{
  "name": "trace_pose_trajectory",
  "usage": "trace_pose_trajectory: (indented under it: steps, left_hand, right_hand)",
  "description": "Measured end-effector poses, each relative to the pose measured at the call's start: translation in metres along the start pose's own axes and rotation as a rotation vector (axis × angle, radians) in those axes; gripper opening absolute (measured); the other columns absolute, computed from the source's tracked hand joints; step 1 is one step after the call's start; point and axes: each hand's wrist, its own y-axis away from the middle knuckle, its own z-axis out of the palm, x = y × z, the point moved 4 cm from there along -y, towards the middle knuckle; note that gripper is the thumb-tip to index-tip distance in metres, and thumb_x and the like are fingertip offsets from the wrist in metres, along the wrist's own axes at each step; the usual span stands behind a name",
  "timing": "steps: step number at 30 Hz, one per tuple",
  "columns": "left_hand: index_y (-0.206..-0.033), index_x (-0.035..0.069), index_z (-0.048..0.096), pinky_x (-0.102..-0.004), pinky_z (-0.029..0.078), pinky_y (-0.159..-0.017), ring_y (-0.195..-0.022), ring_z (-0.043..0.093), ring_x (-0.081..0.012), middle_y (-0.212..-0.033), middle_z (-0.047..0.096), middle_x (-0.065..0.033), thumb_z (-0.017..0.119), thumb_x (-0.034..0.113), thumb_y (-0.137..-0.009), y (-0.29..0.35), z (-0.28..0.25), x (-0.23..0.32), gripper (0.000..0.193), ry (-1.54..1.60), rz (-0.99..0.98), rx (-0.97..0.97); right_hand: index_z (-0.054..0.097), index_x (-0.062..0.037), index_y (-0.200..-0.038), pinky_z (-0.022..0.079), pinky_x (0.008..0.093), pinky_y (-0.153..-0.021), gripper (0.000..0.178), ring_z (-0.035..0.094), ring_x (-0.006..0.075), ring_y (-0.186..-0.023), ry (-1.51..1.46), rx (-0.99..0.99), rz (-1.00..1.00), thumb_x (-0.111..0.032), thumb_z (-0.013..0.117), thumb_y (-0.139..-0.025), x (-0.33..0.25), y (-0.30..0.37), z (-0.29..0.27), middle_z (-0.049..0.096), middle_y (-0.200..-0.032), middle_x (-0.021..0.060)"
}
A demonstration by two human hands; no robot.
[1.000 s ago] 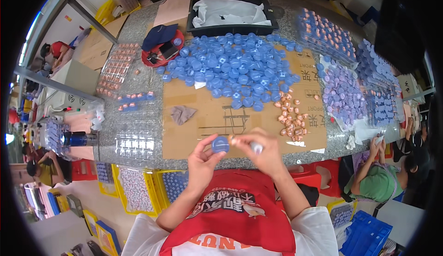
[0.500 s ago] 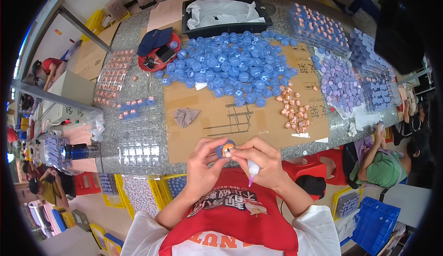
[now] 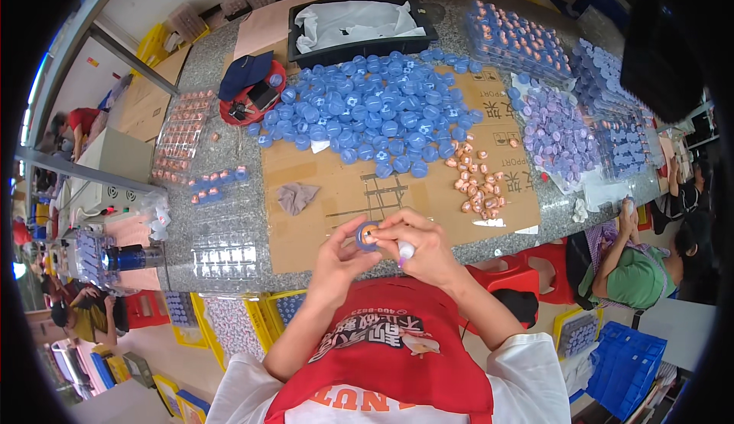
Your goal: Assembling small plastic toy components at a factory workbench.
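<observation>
Above the near edge of the table, my left hand [image 3: 335, 262] grips a small round blue piece [image 3: 361, 237] with an orange part in its middle. My right hand [image 3: 425, 250] is closed round a small white squeeze bottle [image 3: 406, 250] with a purple tip. Its thumb and forefinger meet at the orange part, where a small dark detail shows. Beyond both hands, a large heap of blue round pieces [image 3: 367, 107] covers the cardboard sheet [image 3: 306, 233]. A smaller pile of orange pieces [image 3: 478, 187] lies to the right.
A crumpled grey cloth [image 3: 296, 198] lies on the cardboard. Clear trays [image 3: 225, 248] stand at left, stacked filled trays [image 3: 520, 42] at far right, beside purple pieces [image 3: 562, 133]. A black bin [image 3: 298, 45] and a red dish [image 3: 229, 114] sit behind. Co-workers [image 3: 634, 267] sit nearby.
Both hands have moved slightly away from my body, and the blue piece has turned so its orange middle faces up more. The bottle has tilted with my right hand. The view has shifted a little.
</observation>
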Motion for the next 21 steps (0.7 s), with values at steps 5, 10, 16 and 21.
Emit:
trace_pose_trajectory:
  steps: [5,10,16,21]
  left_hand:
    - [-0.115,0.001,0.042,-0.0363,0.041,-0.091,-0.102,0.051,-0.0228,-0.108,0.052,-0.0115,0.056,0.014,-0.082,-0.010,0.007,-0.013,0.038,0.770,-0.208,-0.115]
    - [-0.115,0.004,0.044,-0.0368,0.042,-0.090,-0.104,0.049,-0.0236,-0.111,0.050,-0.0107,0.054,0.018,-0.083,-0.003,0.047,-0.006,0.037,0.998,-0.303,-0.063]
    - [-0.117,0.001,0.041,-0.0317,0.045,-0.085,-0.099,0.054,-0.0223,-0.106,0.052,-0.0122,0.058,0.008,-0.080,0.005,0.050,0.003,0.042,0.701,-0.082,-0.091]
    - [-0.114,0.000,0.046,-0.0254,0.047,-0.073,-0.080,0.056,-0.0136,-0.092,0.057,-0.0079,0.061,0.000,-0.069,-0.008,0.037,-0.019,0.047,0.558,0.047,0.083]
  right_hand:
    - [0.057,-0.0001,-0.104,0.048,0.0253,-0.067,0.035,0.059,0.0158,-0.079,0.036,0.232,0.066,-0.008,0.066,-0.071,-0.013,0.001,-0.020,0.058,-0.094,0.0081]
    - [0.041,0.0101,-0.118,0.044,0.0222,-0.075,0.061,0.053,0.0089,-0.088,-0.476,0.075,0.657,-0.018,0.070,-0.072,-0.003,0.017,-0.019,0.058,-0.102,0.0122]
    - [0.042,0.0048,-0.120,0.044,0.0246,-0.076,0.064,0.054,0.0114,-0.090,-0.393,-0.103,0.513,-0.021,0.071,-0.069,-0.017,0.009,-0.031,0.058,-0.103,0.0143]
    - [0.042,0.0032,-0.121,0.046,0.0258,-0.073,0.066,0.057,0.0136,-0.087,-0.154,-0.060,0.395,-0.019,0.072,-0.067,-0.011,-0.004,-0.015,0.058,-0.100,0.0181]
